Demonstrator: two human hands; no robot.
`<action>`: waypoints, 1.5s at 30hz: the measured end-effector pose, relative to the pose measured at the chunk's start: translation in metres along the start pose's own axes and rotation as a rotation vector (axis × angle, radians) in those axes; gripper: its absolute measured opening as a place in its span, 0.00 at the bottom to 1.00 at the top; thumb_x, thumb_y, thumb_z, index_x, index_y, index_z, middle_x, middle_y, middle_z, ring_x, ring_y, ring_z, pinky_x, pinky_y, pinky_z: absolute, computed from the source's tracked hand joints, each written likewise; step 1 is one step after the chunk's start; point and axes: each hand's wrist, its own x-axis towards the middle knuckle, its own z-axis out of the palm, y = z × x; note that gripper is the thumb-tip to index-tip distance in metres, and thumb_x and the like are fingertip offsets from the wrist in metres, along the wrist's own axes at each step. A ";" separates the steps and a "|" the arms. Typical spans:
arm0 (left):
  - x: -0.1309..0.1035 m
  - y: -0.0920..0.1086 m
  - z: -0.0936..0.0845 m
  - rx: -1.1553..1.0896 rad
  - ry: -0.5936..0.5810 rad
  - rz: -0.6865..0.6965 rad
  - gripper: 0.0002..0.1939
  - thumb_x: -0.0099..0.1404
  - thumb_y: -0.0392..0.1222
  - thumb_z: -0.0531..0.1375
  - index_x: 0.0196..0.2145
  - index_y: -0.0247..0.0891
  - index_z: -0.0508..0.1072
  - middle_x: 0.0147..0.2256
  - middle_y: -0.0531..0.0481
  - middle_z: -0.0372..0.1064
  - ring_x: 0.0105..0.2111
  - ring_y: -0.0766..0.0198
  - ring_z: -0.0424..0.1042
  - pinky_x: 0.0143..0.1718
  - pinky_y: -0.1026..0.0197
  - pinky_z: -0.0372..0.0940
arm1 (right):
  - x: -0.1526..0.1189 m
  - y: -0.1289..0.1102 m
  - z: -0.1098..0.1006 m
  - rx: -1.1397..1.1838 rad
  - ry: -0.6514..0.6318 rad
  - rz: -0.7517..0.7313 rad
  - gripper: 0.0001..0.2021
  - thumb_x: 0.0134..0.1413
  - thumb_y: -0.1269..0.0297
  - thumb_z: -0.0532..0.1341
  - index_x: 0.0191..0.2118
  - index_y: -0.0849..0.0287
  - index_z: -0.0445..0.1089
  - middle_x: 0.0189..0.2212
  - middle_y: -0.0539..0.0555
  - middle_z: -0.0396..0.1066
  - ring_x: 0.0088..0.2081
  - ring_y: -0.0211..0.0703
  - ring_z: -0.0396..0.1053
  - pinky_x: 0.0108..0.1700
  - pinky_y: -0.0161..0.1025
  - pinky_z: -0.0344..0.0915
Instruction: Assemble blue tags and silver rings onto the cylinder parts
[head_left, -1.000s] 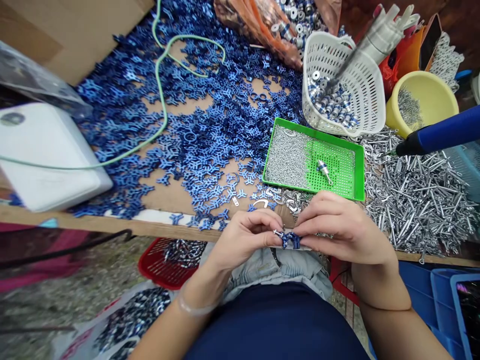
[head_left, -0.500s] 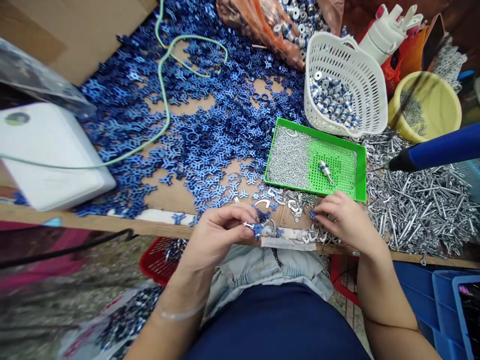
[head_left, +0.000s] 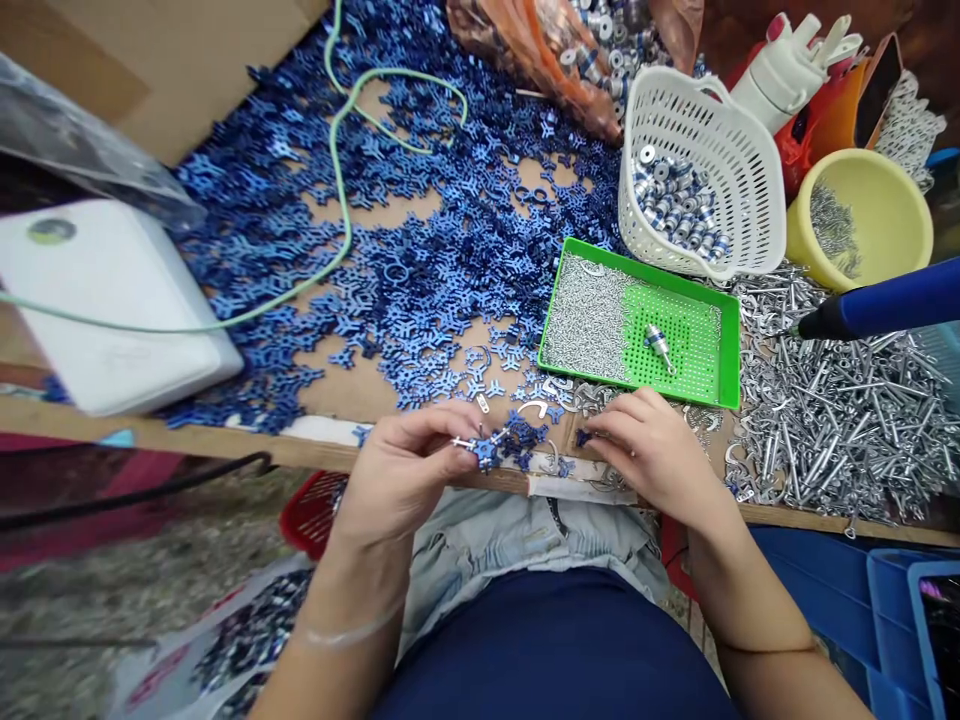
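My left hand (head_left: 409, 465) pinches a blue three-armed bracket (head_left: 486, 452) between thumb and fingers, at the table's front edge. Small silver arms stick out from this bracket. My right hand (head_left: 652, 450) is closed, palm down, with a small dark blue piece (head_left: 583, 437) at its fingertips; its shape is mostly hidden. Between the hands lie loose blue brackets (head_left: 523, 436) and curved silver hooks (head_left: 553, 458). Just beyond my right hand stands a green tray (head_left: 731, 350), holding tiny silver parts and one blue-and-silver cylinder (head_left: 660, 347).
Blue brackets (head_left: 420, 270) spread over much of the table, crossed by a pale green cord (head_left: 345, 190). At the right are a white basket (head_left: 750, 190), a yellow bowl (head_left: 892, 220) and piled silver rods (head_left: 840, 420). A blue tool (head_left: 885, 305) hangs over them. A white box (head_left: 112, 310) stands left.
My right hand has moved left, toward my left hand, with the small blue piece at its fingertips. My left hand has shifted slightly left, still gripping the bracket, and more of its silver arms show.
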 end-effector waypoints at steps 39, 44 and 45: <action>0.002 0.001 -0.030 -0.096 0.034 0.050 0.07 0.43 0.40 0.71 0.21 0.41 0.77 0.24 0.52 0.70 0.25 0.69 0.66 0.27 0.67 0.63 | 0.114 -0.031 0.008 -0.311 0.118 0.027 0.12 0.57 0.67 0.52 0.34 0.57 0.74 0.34 0.58 0.65 0.39 0.51 0.57 0.38 0.47 0.54; 0.003 0.001 -0.033 -0.109 0.015 0.033 0.07 0.42 0.40 0.72 0.21 0.40 0.77 0.24 0.51 0.70 0.24 0.68 0.66 0.26 0.67 0.63 | 0.116 -0.029 -0.008 -0.225 -0.041 -0.002 0.11 0.55 0.68 0.53 0.33 0.58 0.73 0.33 0.56 0.67 0.38 0.49 0.59 0.40 0.46 0.54; 0.003 0.001 -0.033 -0.108 0.014 0.031 0.07 0.42 0.40 0.72 0.21 0.40 0.77 0.24 0.51 0.70 0.25 0.68 0.66 0.26 0.66 0.63 | 0.121 -0.028 -0.008 -0.196 -0.024 0.003 0.12 0.56 0.69 0.52 0.36 0.59 0.73 0.35 0.56 0.68 0.39 0.49 0.60 0.41 0.46 0.55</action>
